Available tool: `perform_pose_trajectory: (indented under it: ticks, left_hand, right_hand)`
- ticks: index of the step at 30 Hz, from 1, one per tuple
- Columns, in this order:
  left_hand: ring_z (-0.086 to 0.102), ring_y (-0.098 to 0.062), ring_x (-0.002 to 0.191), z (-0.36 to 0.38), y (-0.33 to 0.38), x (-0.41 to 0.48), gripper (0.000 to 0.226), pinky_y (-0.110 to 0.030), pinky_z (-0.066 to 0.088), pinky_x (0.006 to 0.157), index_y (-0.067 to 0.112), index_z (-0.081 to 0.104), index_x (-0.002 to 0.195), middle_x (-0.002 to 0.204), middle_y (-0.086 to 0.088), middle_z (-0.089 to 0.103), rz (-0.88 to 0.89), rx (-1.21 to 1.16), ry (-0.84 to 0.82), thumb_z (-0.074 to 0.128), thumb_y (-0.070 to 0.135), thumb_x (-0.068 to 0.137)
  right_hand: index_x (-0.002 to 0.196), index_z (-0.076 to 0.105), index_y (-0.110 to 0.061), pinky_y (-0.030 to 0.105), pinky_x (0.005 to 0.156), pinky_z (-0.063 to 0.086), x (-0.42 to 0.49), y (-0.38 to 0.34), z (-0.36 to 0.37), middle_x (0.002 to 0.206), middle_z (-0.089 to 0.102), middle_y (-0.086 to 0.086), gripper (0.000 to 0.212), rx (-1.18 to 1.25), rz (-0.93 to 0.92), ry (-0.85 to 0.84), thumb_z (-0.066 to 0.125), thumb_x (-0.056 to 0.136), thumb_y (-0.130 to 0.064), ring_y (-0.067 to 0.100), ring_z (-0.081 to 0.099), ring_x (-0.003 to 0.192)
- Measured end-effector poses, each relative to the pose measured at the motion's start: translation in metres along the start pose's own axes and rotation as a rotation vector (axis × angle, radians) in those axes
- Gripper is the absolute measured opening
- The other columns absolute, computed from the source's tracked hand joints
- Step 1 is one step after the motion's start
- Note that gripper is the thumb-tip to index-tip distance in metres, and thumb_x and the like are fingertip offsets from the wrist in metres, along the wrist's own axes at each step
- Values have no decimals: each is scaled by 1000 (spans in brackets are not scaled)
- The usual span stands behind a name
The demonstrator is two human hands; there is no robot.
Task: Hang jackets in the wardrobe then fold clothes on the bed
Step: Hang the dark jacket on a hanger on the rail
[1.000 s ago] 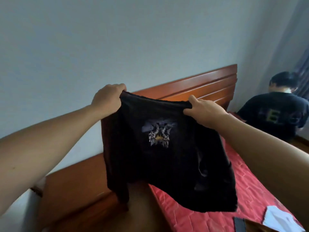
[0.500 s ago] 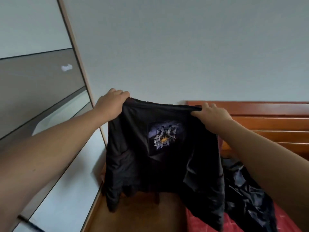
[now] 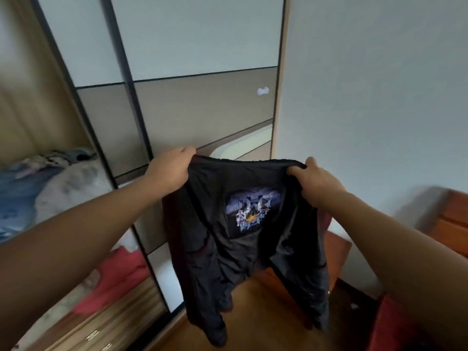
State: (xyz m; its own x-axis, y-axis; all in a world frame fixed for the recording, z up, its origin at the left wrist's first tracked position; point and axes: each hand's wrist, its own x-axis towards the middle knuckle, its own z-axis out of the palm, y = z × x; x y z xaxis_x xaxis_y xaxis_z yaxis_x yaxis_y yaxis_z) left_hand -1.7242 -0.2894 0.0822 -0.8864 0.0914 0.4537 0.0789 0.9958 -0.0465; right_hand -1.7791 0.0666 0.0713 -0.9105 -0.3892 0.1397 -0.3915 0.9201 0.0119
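Jacket [image 3: 243, 224] is being held spread at centre frame — top edge being gripped in curled fingers of left hand [image 3: 172, 171] and right hand [image 3: 316, 181] — likely for hanging in the wardrobe [image 3: 202, 110] behind.

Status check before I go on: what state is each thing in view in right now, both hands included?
black jacket: held up by its top edge, hanging free, printed patch facing the camera, not on a hanger.
left hand: grips the jacket's top left corner.
right hand: grips the jacket's top right corner.
wardrobe: sliding panels closed straight ahead, left section open.
bedding: piled on a shelf in the open section.
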Motion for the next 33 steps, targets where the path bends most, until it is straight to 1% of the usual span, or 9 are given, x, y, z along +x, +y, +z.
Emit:
perform_pose_trajectory:
  ticks: [8,11,14,17,21,25,28,31,33]
  left_hand:
    - [60,-37,89,-56,-155,-125,18,-47,50,71,15,51,96,96,-15,59,-246,136,-19,54,0,86]
    - [62,-40,93,-80,-199,-185,23,-47,52,76,5,60,102,101,-22,64,-361,190,1,57,-8,82]
    - [67,-45,74,-103,-233,-244,31,-45,48,66,-7,66,98,86,-29,66,-405,238,26,61,-21,71]
    - [63,-42,82,-132,-265,-289,27,-43,46,63,0,59,107,91,-24,60,-545,275,-22,49,-6,83]
    - [57,-36,93,-167,-300,-331,22,-41,43,66,12,49,108,89,-5,43,-704,336,-110,48,5,88]
    - [57,-33,91,-193,-332,-355,14,-46,51,70,12,45,97,90,-7,47,-778,336,-94,46,2,88]
    - [58,-32,93,-209,-361,-355,15,-48,54,73,9,49,101,92,-9,51,-816,330,-48,47,1,89]
    - [59,-33,97,-228,-390,-340,16,-48,54,74,10,50,102,102,-13,58,-864,349,-16,49,1,88]
    - [59,-33,98,-240,-407,-326,17,-46,53,73,10,51,104,104,-12,58,-895,375,9,49,1,89]
  right_hand:
    - [144,31,-44,46,81,54,48,-157,-9,133,34,14,59,-240,-481,39,56,96,-21,39,57,108]
    - [145,29,-46,45,85,51,51,-225,-10,131,37,16,54,-283,-610,83,52,100,-27,41,56,108]
    - [142,33,-43,49,94,51,48,-289,-16,132,40,16,48,-254,-697,106,54,99,-42,43,54,113]
    - [140,38,-38,49,95,51,50,-347,-24,136,44,15,46,-256,-783,99,50,98,-53,42,54,115]
    - [139,43,-21,42,89,44,47,-420,-42,131,55,15,45,-250,-833,84,45,101,-46,39,56,114]
    - [122,42,-14,42,84,42,58,-486,-47,121,61,22,28,-192,-838,189,42,100,-33,41,60,110]
    - [128,51,-17,47,87,48,65,-524,-60,120,52,12,32,-85,-775,117,43,98,-23,38,60,108]
    - [111,60,-18,43,89,49,85,-553,-81,132,40,10,22,-82,-807,71,51,93,-10,37,58,110]
    - [103,61,-17,44,89,52,107,-571,-96,122,42,8,18,-16,-840,78,55,88,-9,37,59,105]
